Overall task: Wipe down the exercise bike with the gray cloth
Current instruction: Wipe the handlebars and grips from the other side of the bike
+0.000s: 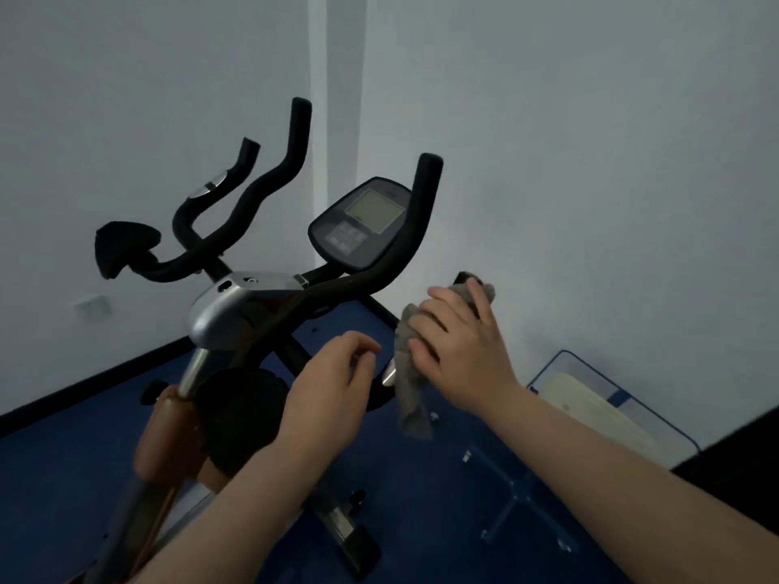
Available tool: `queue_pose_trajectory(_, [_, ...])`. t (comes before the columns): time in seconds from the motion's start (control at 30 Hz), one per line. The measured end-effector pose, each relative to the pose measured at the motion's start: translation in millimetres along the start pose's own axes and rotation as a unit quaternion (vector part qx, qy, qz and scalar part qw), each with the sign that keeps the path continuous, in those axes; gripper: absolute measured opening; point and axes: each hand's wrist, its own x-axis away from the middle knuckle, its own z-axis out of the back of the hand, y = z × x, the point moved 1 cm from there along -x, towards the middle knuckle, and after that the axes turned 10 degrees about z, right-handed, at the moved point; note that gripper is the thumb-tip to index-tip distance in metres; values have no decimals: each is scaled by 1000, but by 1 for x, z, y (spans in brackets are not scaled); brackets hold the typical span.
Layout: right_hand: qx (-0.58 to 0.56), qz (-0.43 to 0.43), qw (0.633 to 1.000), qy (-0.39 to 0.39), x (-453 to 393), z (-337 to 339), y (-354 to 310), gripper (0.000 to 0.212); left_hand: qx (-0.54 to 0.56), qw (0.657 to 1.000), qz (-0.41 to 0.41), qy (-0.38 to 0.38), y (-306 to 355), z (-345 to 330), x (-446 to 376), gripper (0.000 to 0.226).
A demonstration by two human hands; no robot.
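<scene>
Fingers (425,326) on the right hand (459,343) are curled over the cloth (411,394), pressing it round what looks like a short handlebar stub on the right side of the bike (236,305). You can just see a dark tip poking out above the knuckles and a silver bit below the palm, so I'd guess the rag is wrapped round the bar so one slide cleans all sides at once. The cloth's loose tail hangs down under the hand.

Left hand (333,381) hovers just beside it, fingers loosely bent with thumb near fingertips, holding nothing as far as I can tell. Looks ready to steady the frame or take the rag, but that's my read.

Where things sit: the bike is tucked into a corner of the room, with walls close behind the console (362,223) and the tall handlebar horns (425,204). So there isn't much space on the far side, and reaching round the back of the screen would be awkward. The near side is wide open, with blue floor (421,499) all round the person's arms.

Stuff to watch on the right: a clear bin (598,398) against the wall, well apart from the hands, and a blue metal frame (514,491) lying flat on the floor below the right forearm. Neither blocks the arms, but feet could catch that frame.

Progress-wise I'd say early to middle. The console, the horns and the silver cover (227,301) show no cloth near them, and the dangling tail could snag on the knob (240,410) lower down.
</scene>
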Motion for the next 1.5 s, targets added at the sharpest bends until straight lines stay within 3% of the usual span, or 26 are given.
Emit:
queue_pose_trajectory(0.1, [7, 40, 999, 1, -1, 0, 13, 34, -16, 1000, 23, 4, 4, -16, -12, 22])
queue_pose_trajectory(0.2, [5, 79, 996, 39, -12, 5, 40, 26, -117, 991, -24, 52, -4, -28, -15, 40])
queue_pose_trajectory(0.3, [-90, 86, 988, 92, -12, 3, 50, 17, -220, 956, -144, 134, -1, -33, -10, 51])
queue_pose_trajectory(0.47, [-287, -14, 945, 155, 5, -4, 50, 29, -261, 923, -132, 249, 2, -41, -9, 49])
queue_pose_trajectory(0.6, [-429, -19, 901, 57, 0, 8, 65, 46, -271, 911, -133, 282, -5, -48, -11, 55])
queue_pose_trajectory(0.7, [-486, -47, 872, -44, -9, 24, 77, 45, -250, 913, -132, 294, -10, -51, -14, 56])
queue_pose_trajectory(0.77, [-394, -63, 914, -74, -14, 30, 72, 44, -237, 915, -133, 299, -12, -53, -13, 56])
queue_pose_trajectory(0.83, [-200, -104, 971, -83, -16, 29, 51, 61, -235, 914, -138, 300, -12, -53, -13, 56])
queue_pose_trajectory(0.9, [-58, -140, 983, -102, -16, 25, 18, 69, -239, 911, -146, 303, -13, -53, -13, 56])
queue_pose_trajectory(1.03, [-58, -202, 977, -36, -17, 9, 1, 55, -238, 911, -149, 303, -15, -53, -13, 56])
queue_pose_trajectory(1.2, [-124, -136, 982, 31, -27, 5, 27, 22, -246, 907, -147, 308, -16, -53, -14, 55])
queue_pose_trajectory(1.27, [-274, -89, 957, -33, -39, 10, 59, 22, -247, 906, -143, 313, -14, -53, -14, 55])
queue_pose_trajectory(1.33, [-435, -77, 890, -112, -46, 15, 84, 19, -245, 907, -144, 312, -13, -54, -13, 55])
queue_pose_trajectory(1.37, [-476, -89, 869, -104, -45, 15, 88, 17, -245, 907, -144, 310, -12, -54, -12, 55])
queue_pose_trajectory(1.43, [-532, -160, 831, 1, -36, 4, 79, 14, -249, 907, -140, 310, -11, -52, -12, 55])
queue_pose_trajectory(1.5, [-553, -273, 771, 161, -26, -8, 47, 12, -258, 904, -130, 315, -10, -52, -12, 56])
